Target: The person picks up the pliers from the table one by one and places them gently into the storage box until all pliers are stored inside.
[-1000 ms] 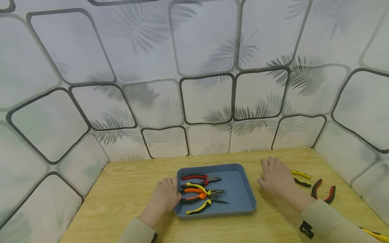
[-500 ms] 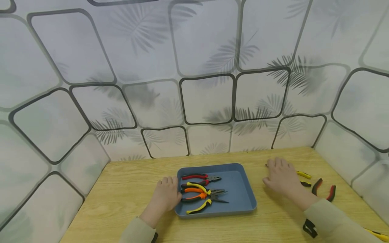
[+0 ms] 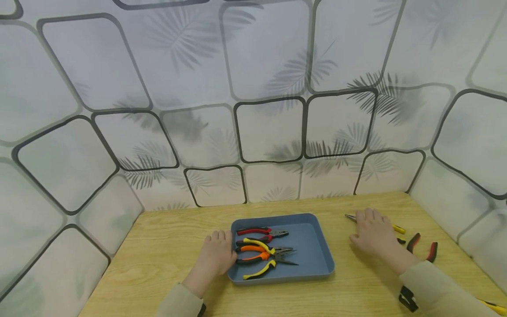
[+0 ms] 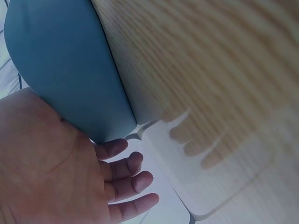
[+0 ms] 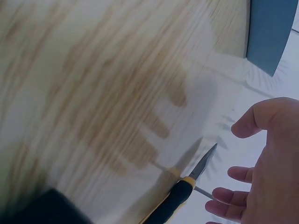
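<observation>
A blue-grey tray [image 3: 310,246] holds red-and-black pliers [image 3: 254,230], orange-and-black pliers [image 3: 249,248] and yellow-and-black long-nose pliers [image 3: 259,273], crowded towards its left. Against the tray's left wall rests my left hand [image 3: 215,253]; the left wrist view shows its fingers [image 4: 133,182] extended beside the wall, thumb hidden. My right hand [image 3: 374,233] is over another pair of yellow-and-black pliers [image 3: 399,229] on the table, covering their middle. In the right wrist view these pliers [image 5: 180,193] lie apart from the loosely spread fingers [image 5: 233,198], and nothing is held.
Right of my right hand lie red-and-black pliers [image 3: 413,242], partly behind the forearm. A yellow-and-black handle [image 3: 493,306] shows at the lower right corner. The wooden table [image 3: 174,233] meets patterned cloth walls [image 3: 273,132] at the back and sides.
My right hand has moved a little to the right over the yellow-and-black pliers, uncovering their metal tip. The left hand, the tray and the pliers in it stay put.
</observation>
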